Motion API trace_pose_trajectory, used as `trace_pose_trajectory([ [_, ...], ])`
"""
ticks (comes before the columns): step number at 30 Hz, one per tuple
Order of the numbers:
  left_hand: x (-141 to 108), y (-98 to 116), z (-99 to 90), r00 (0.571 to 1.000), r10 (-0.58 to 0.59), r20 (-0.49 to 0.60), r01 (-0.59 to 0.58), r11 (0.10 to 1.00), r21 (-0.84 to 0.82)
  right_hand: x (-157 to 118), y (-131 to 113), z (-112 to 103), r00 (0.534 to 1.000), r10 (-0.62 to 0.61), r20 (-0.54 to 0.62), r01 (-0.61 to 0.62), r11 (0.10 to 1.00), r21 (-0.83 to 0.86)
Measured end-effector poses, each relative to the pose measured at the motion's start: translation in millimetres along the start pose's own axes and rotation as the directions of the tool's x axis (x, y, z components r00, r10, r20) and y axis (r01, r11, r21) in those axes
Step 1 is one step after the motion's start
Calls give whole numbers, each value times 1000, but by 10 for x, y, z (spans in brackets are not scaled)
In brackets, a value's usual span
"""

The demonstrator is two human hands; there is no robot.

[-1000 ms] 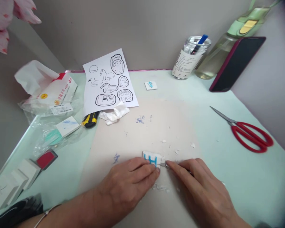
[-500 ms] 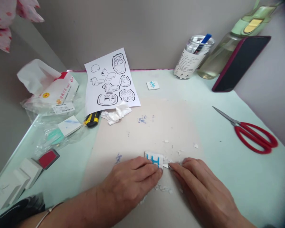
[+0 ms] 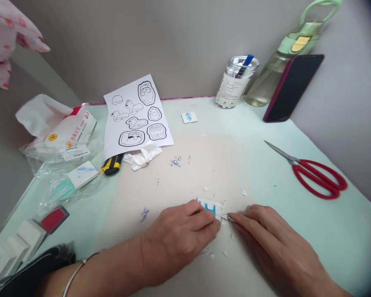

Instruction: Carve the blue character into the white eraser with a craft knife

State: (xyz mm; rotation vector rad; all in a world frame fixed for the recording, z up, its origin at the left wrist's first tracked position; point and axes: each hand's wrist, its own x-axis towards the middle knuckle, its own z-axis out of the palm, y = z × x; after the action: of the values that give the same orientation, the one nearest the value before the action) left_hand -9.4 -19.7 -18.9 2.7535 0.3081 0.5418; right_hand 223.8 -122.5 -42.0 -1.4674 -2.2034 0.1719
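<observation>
My left hand (image 3: 185,231) presses down on a small white rubber block (image 3: 218,204) with raised blue strokes; its fingers cover much of the block. My right hand (image 3: 275,235) is closed around a craft knife (image 3: 226,217), most of which the fingers hide. The knife's pointed blade meets the block's right side. Small white shavings (image 3: 206,253) lie around the block on the beige mat (image 3: 210,165).
Red-handled scissors (image 3: 320,179) lie at the right. Behind stand a jar of pens (image 3: 231,88), a bottle (image 3: 262,84) and a phone (image 3: 293,88). At left are a printed sheet (image 3: 136,111), a yellow-black cutter (image 3: 111,165), an ink pad (image 3: 54,219) and white blocks (image 3: 32,236).
The view has shifted, so the background sits lower and further left. Both hands, the block and the knife appear slightly further right on the mat. The grips stay the same.
</observation>
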Motion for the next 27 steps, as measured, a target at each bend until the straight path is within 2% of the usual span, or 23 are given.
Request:
trace_pose_trajectory([
  [3, 91, 4, 53, 1000, 6, -8, -6, 1000, -10, -60, 74, -27, 1000, 9, -2, -9, 1000, 1],
  [8, 137, 5, 88, 997, -3, -79, 0, 999, -36, -15, 54, -56, 999, 11, -40, -10, 1000, 19],
  [16, 156, 30, 68, 995, 15, -97, -20, 999, -49, 21, 24, -34, 997, 1, -83, 0, 1000, 15],
  [27, 138, 22, 96, 997, 26, -79, -26, 1000, -5, 23, -17, -12, 993, 69, -94, -69, 998, 4],
])
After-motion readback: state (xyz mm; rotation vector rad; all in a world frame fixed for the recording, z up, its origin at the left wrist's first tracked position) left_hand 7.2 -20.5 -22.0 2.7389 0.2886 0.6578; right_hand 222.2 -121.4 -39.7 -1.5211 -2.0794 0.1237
